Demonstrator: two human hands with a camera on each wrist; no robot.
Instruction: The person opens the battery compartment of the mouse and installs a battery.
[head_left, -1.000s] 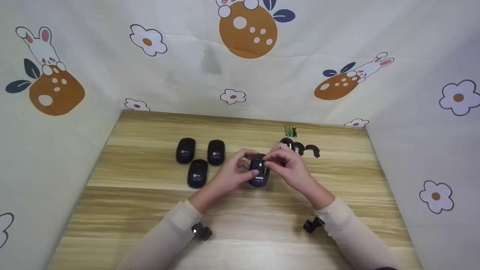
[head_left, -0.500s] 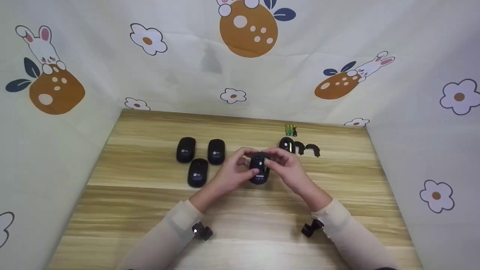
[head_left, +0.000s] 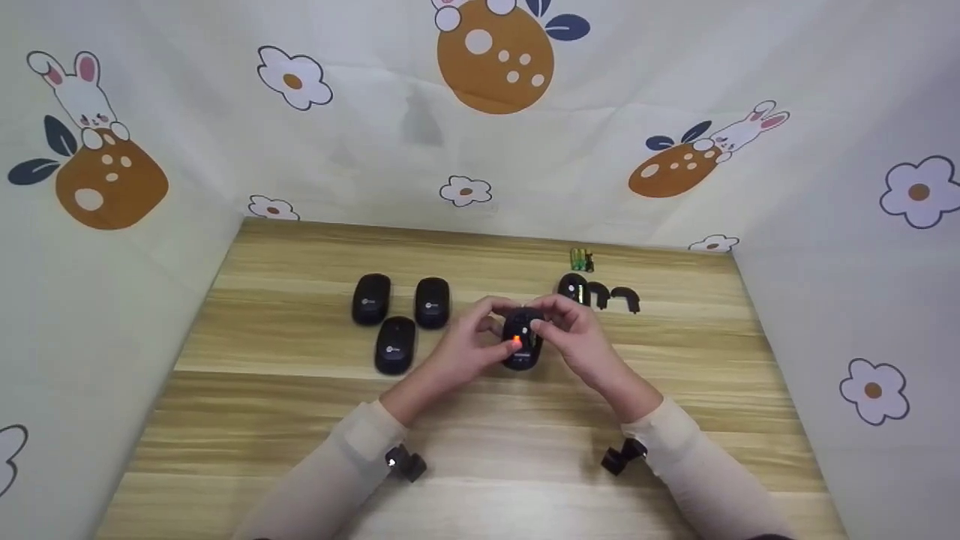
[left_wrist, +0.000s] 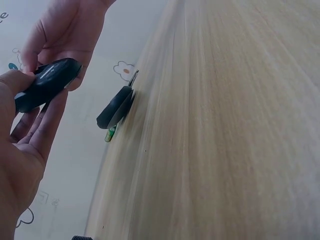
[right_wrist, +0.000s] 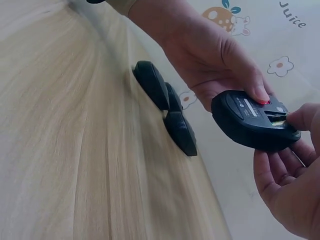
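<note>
With the held mouse (head_left: 526, 351) as the dial's centre in the head view, the left hand (head_left: 474, 339) grips it from 9 o'clock, the right hand (head_left: 577, 336) from 3. On the table (head_left: 525, 457), the near mouse (head_left: 395, 346) lies at 9, the outer mouse (head_left: 372, 300) and inner mouse (head_left: 433, 304) toward 10. The other mouse (head_left: 571, 285) lies between 1 and 2, batteries (head_left: 577, 259) at its 12, two covers (head_left: 602, 295) at its 3.

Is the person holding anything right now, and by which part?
Yes: a black computer mouse, underside up. The left hand grips one side, thumb on the underside; the right hand grips the opposite side, thumb at the open battery slot.
</note>
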